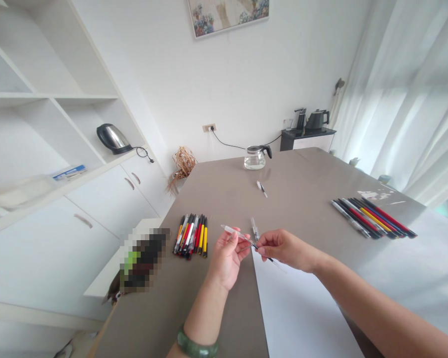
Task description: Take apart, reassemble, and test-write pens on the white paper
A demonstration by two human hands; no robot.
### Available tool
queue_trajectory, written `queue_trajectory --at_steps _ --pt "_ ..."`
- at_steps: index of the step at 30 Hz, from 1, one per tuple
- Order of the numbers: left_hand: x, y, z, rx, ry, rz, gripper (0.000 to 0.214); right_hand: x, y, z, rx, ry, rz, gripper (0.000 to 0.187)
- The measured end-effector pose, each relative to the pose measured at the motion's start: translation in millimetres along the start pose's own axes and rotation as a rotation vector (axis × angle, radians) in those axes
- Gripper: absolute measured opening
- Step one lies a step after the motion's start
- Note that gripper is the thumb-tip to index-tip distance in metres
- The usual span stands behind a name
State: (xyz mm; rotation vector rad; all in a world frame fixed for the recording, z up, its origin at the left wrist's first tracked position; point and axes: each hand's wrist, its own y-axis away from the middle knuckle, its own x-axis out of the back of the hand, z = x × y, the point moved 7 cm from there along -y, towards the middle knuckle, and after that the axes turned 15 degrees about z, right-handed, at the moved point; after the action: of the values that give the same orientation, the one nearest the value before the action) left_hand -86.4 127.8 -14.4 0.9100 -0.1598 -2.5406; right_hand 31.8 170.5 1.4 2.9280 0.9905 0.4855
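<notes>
Over the near part of the table, my two hands hold a slim pen (pixel 233 230) between them. My left hand (pixel 226 258) is closed on its pale, clear end, which points up and left. Closer to the other end, the fingertips of my right hand (pixel 283 248) pinch the thin dark part, and a fine, see-through length sticks out below them. Whether the pen is in one piece or parted, I cannot tell. Just behind my hands lie clear pen parts (pixel 254 228). Under my right hand is a white sheet of paper (pixel 302 313).
Bundled pens (pixel 190 236) lie left on the table (pixel 224 189); a row of pens (pixel 373 218) lies right. Further back are a small pen piece (pixel 262 188) and a glass pot (pixel 254 158). A blurred-out item (pixel 144 261) sits at the left edge.
</notes>
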Motion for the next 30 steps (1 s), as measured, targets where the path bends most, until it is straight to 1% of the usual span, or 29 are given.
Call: queue_trajectory --at_steps 4,9,11,14,16,18,20,22,25,27,28,30 --pt "0.0 0.0 -0.8 -0.005 -0.020 0.004 0.017 0.9 -0.7 0.5 0.003 0.004 -0.013 0.020" --pt "-3.4 1.4 -0.9 -0.028 -0.068 -0.030 0.016 0.5 -0.6 2.1 -0.018 0.002 -0.006 0.020" --pt "-3.7 1.9 -2.0 -0.045 -0.103 -0.033 0.017 -0.2 -1.3 2.2 -0.039 -0.027 0.029 0.020" --pt "-4.2 2.8 -5.6 -0.084 -0.199 -0.030 0.018 -0.6 -3.9 2.7 -0.060 -0.132 0.133 0.020" --pt "-4.8 3.4 -8.4 -0.106 -0.263 -0.026 0.019 -0.5 -5.7 3.1 -0.044 -0.197 0.205 0.021" --pt "-4.9 3.5 -9.4 -0.121 -0.286 -0.011 0.019 -0.8 -6.5 4.2 -0.020 -0.206 0.240 0.022" --pt "-4.0 2.8 -8.1 -0.130 -0.267 0.010 0.017 -1.5 -6.3 6.3 -0.018 -0.168 0.229 0.022" --pt "-1.3 0.8 -3.9 -0.142 -0.226 0.040 0.017 -2.0 -5.4 8.2 -0.028 -0.100 0.185 0.022" --pt "7.2 -3.2 5.7 -0.184 -0.172 0.127 0.017 -3.5 -3.5 9.7 -0.031 0.026 0.091 0.020" --pt "11.3 -4.4 9.2 -0.203 -0.164 0.176 0.019 -3.1 -3.2 11.0 -0.039 0.081 0.081 0.022" --pt "11.0 -4.2 8.6 -0.198 -0.174 0.175 0.020 -2.8 -3.2 11.9 -0.047 0.093 0.093 0.024" --pt "6.7 -2.6 3.8 -0.168 -0.205 0.132 0.022 -3.2 -2.9 13.7 -0.063 0.094 0.117 0.030"
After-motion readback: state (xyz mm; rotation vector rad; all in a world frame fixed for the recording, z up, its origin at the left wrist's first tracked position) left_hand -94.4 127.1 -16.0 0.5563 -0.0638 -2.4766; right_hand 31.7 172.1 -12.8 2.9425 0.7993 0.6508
